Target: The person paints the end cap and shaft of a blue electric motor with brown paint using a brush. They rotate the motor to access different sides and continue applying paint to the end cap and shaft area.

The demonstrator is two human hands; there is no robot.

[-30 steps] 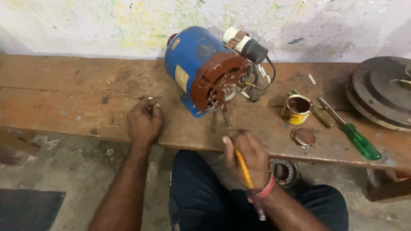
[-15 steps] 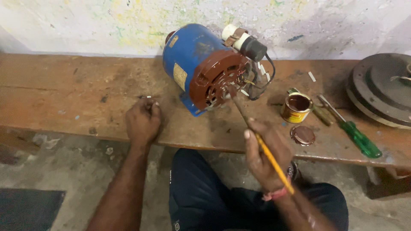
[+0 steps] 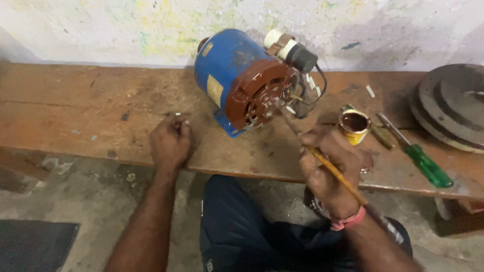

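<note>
wooden worktop (image 3: 75, 116), paint-flecked wall behind. blue motor (image 3: 242, 80) at back edge, centre. r. hand (image 3: 330, 168) fingers closed on brush (image 3: 322, 158), tip at motor's brown end; l. hand (image 3: 170, 142) curled, contents unclear. risk: elbow tips paint tin (image 3: 354, 126) nearby.

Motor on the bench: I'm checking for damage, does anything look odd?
The blue motor lies tilted on the wooden bench, loose wires hanging at its reddish-brown end cover. The right hand points a thin brush there.
</note>
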